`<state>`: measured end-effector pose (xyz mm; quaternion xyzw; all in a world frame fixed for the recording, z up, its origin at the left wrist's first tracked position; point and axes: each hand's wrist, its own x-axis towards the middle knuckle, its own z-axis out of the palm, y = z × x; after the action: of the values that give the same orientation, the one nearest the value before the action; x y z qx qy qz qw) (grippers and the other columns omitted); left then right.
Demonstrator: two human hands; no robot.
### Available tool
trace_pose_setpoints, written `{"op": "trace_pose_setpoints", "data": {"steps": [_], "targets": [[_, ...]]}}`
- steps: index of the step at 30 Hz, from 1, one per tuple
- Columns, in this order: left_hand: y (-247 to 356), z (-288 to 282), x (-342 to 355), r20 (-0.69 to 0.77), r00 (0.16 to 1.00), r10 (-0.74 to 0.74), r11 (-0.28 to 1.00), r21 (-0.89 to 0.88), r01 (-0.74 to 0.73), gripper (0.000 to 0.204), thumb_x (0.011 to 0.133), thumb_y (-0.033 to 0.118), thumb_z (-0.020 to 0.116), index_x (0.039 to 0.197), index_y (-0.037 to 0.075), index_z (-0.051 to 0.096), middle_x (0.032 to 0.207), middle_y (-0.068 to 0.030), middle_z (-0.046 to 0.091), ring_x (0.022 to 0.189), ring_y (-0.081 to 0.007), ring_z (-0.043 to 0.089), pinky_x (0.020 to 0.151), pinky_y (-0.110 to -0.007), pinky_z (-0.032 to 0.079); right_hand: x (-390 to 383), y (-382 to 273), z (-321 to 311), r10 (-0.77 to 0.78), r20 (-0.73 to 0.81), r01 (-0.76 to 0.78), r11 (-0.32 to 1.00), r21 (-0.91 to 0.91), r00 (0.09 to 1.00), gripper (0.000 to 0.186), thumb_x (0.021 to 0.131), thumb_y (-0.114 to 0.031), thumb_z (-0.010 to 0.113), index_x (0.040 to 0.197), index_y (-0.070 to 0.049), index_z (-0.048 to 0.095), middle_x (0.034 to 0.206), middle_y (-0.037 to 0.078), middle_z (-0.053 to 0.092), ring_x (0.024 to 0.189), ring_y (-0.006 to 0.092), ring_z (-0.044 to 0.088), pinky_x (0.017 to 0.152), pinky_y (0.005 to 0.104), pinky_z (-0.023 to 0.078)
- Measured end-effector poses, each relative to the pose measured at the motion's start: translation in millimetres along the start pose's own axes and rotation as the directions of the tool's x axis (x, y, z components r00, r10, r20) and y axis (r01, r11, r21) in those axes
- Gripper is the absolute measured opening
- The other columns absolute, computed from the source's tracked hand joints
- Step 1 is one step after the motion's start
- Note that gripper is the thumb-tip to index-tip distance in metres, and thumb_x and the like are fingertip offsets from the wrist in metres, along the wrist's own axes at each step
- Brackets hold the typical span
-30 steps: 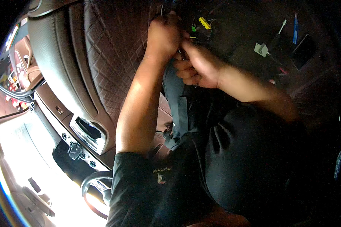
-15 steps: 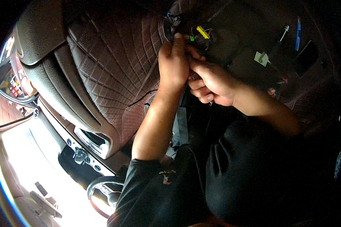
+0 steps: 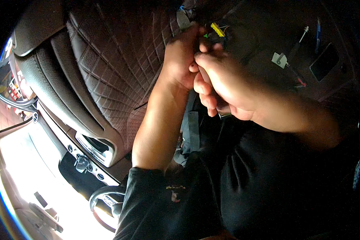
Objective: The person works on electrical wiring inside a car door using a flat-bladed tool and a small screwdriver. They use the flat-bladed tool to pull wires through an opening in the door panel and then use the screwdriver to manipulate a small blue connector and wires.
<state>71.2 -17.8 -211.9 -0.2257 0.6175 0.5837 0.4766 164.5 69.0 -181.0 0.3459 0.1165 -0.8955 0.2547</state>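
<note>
My left hand [image 3: 180, 60] reaches up beside a quilted brown car seat [image 3: 116, 72], its fingers curled around a dark wire bundle just below a yellow connector [image 3: 217, 29]. What exactly its fingertips pinch is hidden. My right hand [image 3: 224, 86] presses against the left one, fisted around a slim tool whose metal end [image 3: 224, 115] shows under the fist. A small green piece [image 3: 205, 36] sits next to the yellow connector, just above both hands.
On the dark carpet to the right lie a white tag [image 3: 279, 60], a dark flat rectangle [image 3: 325, 62], a blue stick [image 3: 318, 34] and a thin probe [image 3: 302, 36]. A grey strap [image 3: 193, 128] hangs below my hands. The centre console [image 3: 84, 162] is at lower left.
Both hands stay pressed together at the wiring. They appear larger and lower in the picture, and the seat fills more of the left side as my head has come closer.
</note>
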Motion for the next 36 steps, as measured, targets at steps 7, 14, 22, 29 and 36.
{"op": "trace_pose_setpoints", "data": {"steps": [7, 14, 22, 29, 36], "targets": [[-8.9, -11.5, 31.2, 0.22, 0.968, 0.118, 0.985, -0.147, -0.087, 0.028, 0.1, 0.034, 0.04, 0.09, 0.011, 0.051, 0.055, 0.0021, 0.042, 0.041, -0.0113, 0.038, 0.041, -0.022, 0.039, 65.6, 51.6, -31.5, -0.649, 0.185, 0.636, 0.577, -0.512, 0.738, 0.024, 0.098, -0.027, 0.039, 0.091, -0.004, 0.045, 0.053, 0.006, 0.048, 0.035, 0.0156, 0.046, 0.03, 0.0308, 0.037], [-7.7, -36.5, 38.3, 0.356, 0.923, 0.144, 0.978, -0.195, -0.077, 0.03, 0.1, 0.035, 0.041, 0.089, 0.01, 0.053, 0.059, -0.0004, 0.046, 0.051, -0.0146, 0.047, 0.057, -0.029, 0.049, 53.6, 27.6, -5.8, -0.353, 0.032, 0.339, 0.865, -0.369, 0.935, 0.021, 0.098, -0.026, 0.039, 0.1, -0.005, 0.038, 0.052, 0.007, 0.047, 0.032, 0.0176, 0.045, 0.029, 0.032, 0.039], [-21.7, -13.4, -14.9, 0.007, 0.996, 0.094, 0.981, 0.17, -0.094, 0.03, 0.099, 0.031, 0.044, 0.088, 0.005, 0.055, 0.058, -0.0051, 0.053, 0.049, -0.0191, 0.055, 0.047, -0.03, 0.044, 26.3, 39.4, -38.5, -0.144, 0.16, 0.192, 0.921, -0.34, 0.977, 0.036, 0.098, -0.035, 0.035, 0.084, -0.006, 0.051, 0.051, 0.009, 0.054, 0.039, 0.017, 0.049, 0.041, 0.0284, 0.044], [-10.4, -2.3, -5.9, -0.034, 0.94, 0.34, 0.856, 0.425, -0.295, 0.037, 0.1, 0.031, 0.041, 0.089, 0.0, 0.059, 0.062, -0.0088, 0.059, 0.057, -0.0205, 0.061, 0.054, -0.031, 0.048, 24.4, 37.8, -43.9, 0.062, 0.259, -0.061, 0.998, -0.013, 0.964, 0.037, 0.098, -0.043, 0.039, 0.075, -0.015, 0.042, 0.056, -0.005, 0.038, 0.04, 0.0056, 0.033, 0.036, 0.0216, 0.028], [-23.0, 6.7, -10.0, -0.097, 0.942, 0.321, 0.926, 0.238, -0.292, 0.041, 0.1, 0.033, 0.04, 0.084, 0.001, 0.059, 0.063, -0.0093, 0.06, 0.056, -0.0201, 0.06, 0.052, -0.03, 0.048, 24.0, 24.5, -41.1, 0.087, 0.211, -0.091, 0.996, 0.007, 0.974, 0.037, 0.097, -0.044, 0.041, 0.071, -0.018, 0.041, 0.056, -0.008, 0.035, 0.04, 0.0038, 0.026, 0.034, 0.02, 0.02]]}}
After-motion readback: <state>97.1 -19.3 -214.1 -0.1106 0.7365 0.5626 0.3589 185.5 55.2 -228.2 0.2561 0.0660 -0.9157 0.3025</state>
